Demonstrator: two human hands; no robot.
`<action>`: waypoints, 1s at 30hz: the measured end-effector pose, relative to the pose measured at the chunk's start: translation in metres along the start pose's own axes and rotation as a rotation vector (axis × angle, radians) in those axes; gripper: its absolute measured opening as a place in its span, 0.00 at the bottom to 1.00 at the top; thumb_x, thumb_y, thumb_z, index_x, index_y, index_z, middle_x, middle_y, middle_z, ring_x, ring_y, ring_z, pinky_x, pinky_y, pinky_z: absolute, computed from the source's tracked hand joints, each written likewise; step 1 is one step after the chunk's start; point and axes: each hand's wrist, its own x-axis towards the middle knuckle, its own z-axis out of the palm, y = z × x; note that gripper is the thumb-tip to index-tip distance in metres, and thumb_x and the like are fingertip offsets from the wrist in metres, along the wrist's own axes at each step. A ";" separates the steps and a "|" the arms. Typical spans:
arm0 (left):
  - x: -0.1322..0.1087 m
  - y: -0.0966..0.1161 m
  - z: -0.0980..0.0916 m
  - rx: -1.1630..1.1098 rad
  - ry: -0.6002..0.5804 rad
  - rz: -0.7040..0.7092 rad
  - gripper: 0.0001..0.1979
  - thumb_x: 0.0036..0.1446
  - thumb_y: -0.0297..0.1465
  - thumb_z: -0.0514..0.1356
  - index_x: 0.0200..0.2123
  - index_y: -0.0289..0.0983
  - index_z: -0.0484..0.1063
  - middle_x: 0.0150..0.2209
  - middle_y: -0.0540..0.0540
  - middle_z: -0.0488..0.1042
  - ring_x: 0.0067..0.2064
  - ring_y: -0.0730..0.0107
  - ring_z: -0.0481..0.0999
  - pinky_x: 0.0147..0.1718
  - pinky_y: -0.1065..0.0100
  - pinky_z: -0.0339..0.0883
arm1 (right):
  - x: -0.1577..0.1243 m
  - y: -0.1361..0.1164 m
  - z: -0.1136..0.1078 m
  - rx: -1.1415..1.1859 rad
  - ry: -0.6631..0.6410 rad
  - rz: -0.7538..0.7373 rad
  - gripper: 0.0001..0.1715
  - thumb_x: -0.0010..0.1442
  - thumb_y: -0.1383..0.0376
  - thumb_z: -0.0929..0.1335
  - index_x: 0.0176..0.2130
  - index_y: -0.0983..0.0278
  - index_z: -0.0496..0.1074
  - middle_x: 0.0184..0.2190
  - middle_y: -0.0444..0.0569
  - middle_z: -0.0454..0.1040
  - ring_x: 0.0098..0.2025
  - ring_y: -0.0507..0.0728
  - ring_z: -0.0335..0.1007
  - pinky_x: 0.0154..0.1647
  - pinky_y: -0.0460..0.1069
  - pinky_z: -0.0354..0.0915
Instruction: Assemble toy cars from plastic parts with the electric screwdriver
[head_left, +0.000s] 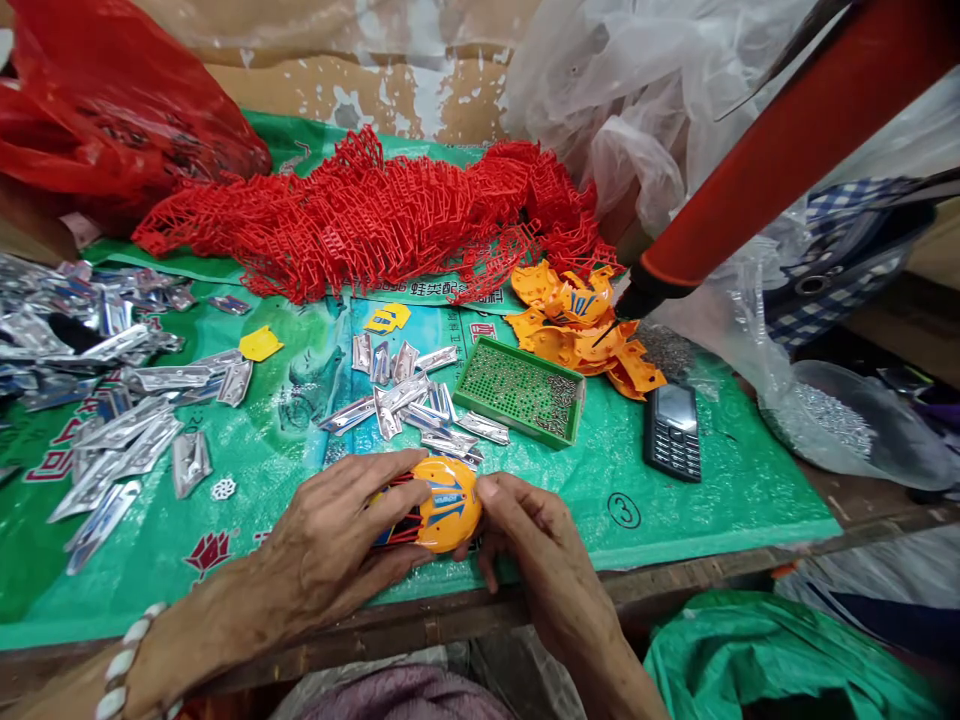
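Observation:
An orange plastic car shell (448, 505) with blue markings and red parts at its left end lies near the table's front edge. My left hand (349, 525) is wrapped over its left part, fingers on top and thumb along the near side. At the shell's right end my right hand (532, 530) touches the rim with bent fingers; whether a small piece is between them is hidden. Beyond the hands are silver foil-like pieces (405, 400) and a green tray (517, 390) of small screws. Orange shells (581, 330) are piled behind the tray.
A heap of red plastic frames (360, 220) spans the back. More silver pieces (135, 440) cover the left. A black phone (673, 432) lies at the right. A red-orange tool (787, 150) slants down from the upper right, its dark tip near the orange pile.

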 end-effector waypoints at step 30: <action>-0.004 0.000 0.010 0.082 -0.028 0.031 0.15 0.71 0.37 0.54 0.57 0.41 0.70 0.56 0.38 0.73 0.50 0.56 0.78 0.47 0.59 0.76 | 0.034 -0.106 -0.040 -0.531 0.582 -0.767 0.15 0.55 0.53 0.75 0.36 0.59 0.77 0.34 0.47 0.78 0.35 0.55 0.74 0.37 0.51 0.68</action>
